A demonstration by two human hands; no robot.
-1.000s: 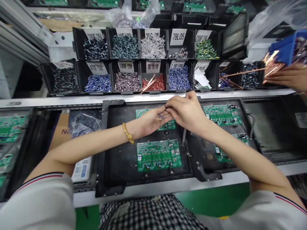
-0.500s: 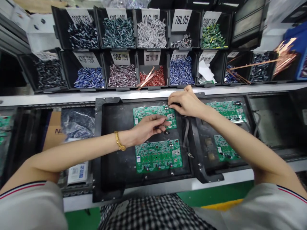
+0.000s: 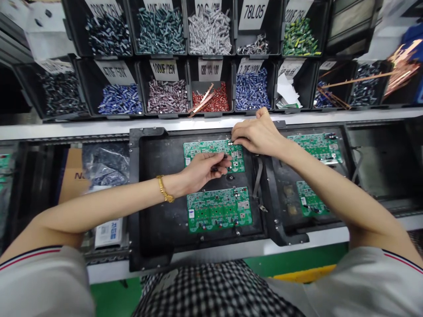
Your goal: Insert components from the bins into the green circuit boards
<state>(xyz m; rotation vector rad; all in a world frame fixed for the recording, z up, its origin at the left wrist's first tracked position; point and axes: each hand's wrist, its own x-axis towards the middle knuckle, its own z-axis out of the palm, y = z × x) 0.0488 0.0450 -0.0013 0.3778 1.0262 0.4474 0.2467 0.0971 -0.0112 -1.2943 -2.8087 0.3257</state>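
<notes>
The tiny part pinched in the right hand (image 3: 256, 134) could slip, or its thin legs could miss the holes and bend, because the fingers hide the spot from view. The left hand (image 3: 203, 169) is curled loosely around some small dark parts, and one could drop onto the flat green circuit board (image 3: 206, 149). That board lies in the upper middle of the frame, inside a black plastic tray (image 3: 158, 211). It is green with tiny silver dots and white marks. A second green board (image 3: 218, 209) sits just below it.
</notes>
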